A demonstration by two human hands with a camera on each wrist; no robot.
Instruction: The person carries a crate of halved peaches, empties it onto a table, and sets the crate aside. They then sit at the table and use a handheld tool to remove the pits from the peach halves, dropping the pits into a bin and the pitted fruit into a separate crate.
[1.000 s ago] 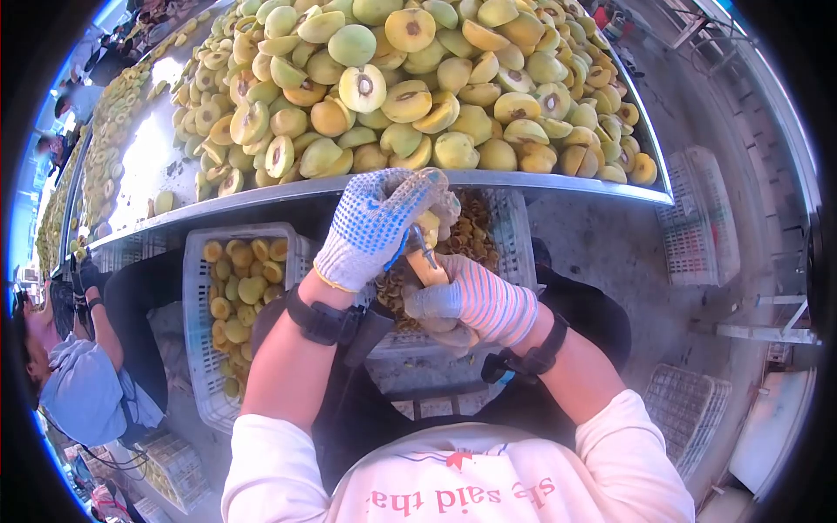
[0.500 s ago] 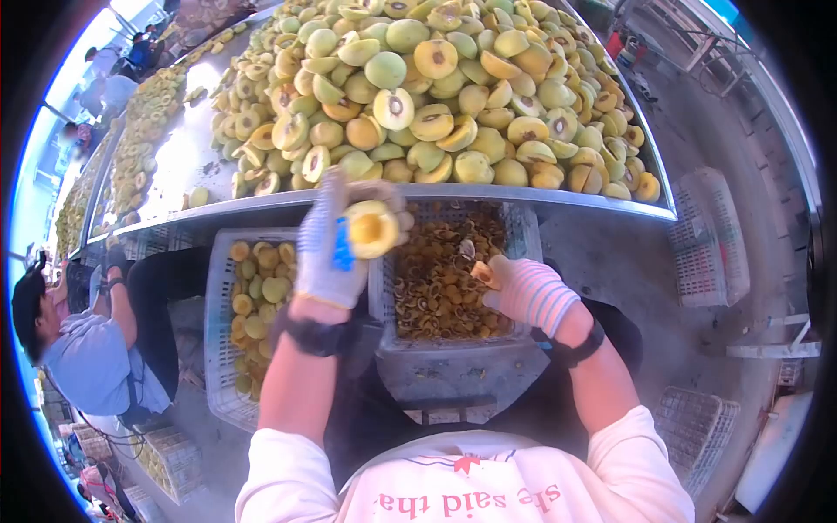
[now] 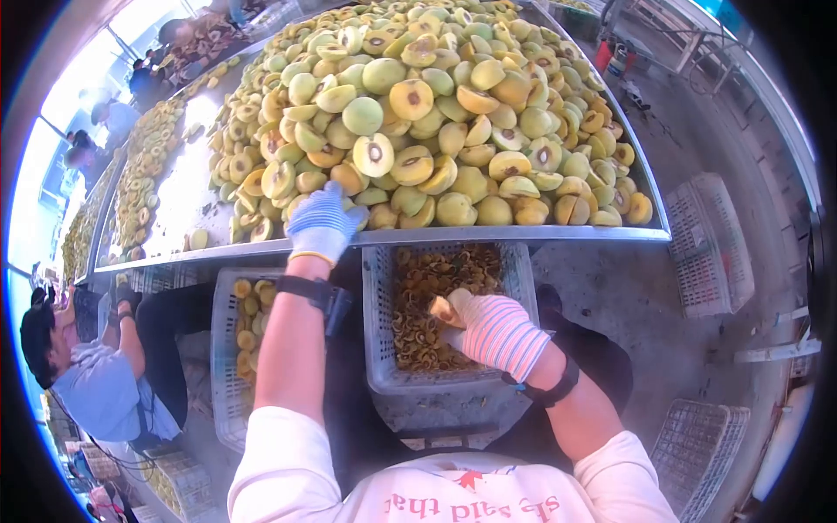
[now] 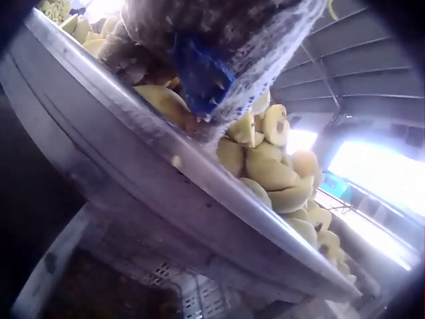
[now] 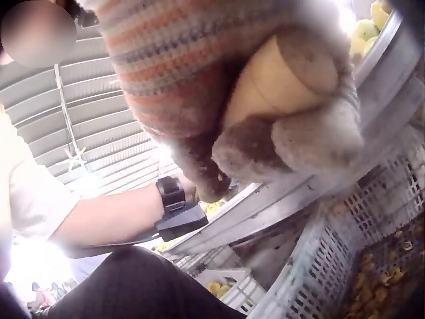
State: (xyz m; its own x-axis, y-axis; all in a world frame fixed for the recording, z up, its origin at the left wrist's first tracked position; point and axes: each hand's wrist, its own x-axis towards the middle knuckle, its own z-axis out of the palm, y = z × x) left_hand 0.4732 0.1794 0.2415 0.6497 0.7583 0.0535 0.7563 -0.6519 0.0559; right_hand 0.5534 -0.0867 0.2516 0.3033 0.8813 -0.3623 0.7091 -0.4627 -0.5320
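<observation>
My left hand (image 3: 321, 227), in a white glove with blue dots, reaches over the tray's near rim (image 3: 410, 235) and touches the heap of halved yellow-green fruit (image 3: 453, 157). In the left wrist view the glove (image 4: 226, 53), with a blue patch, lies against fruit (image 4: 265, 169) just inside the rim; its fingertips are hidden. My right hand (image 3: 501, 333), in a striped glove, grips a wooden handle (image 3: 446, 311) above the crate of brown scraps (image 3: 418, 340). In the right wrist view fingers curl round that handle (image 5: 279, 80); the tool's working end is out of sight.
A crate (image 3: 228, 383) of fruit halves stands left of the scrap crate. Another person (image 3: 100, 375) sits at the far left. Empty-looking crates (image 3: 711, 244) stand on the floor at right, by a metal frame.
My left hand has moved forward from above the crates to the heap, and the fruit half it held is no longer seen. The right hand has shifted slightly left and nearer me, still gripping the handle.
</observation>
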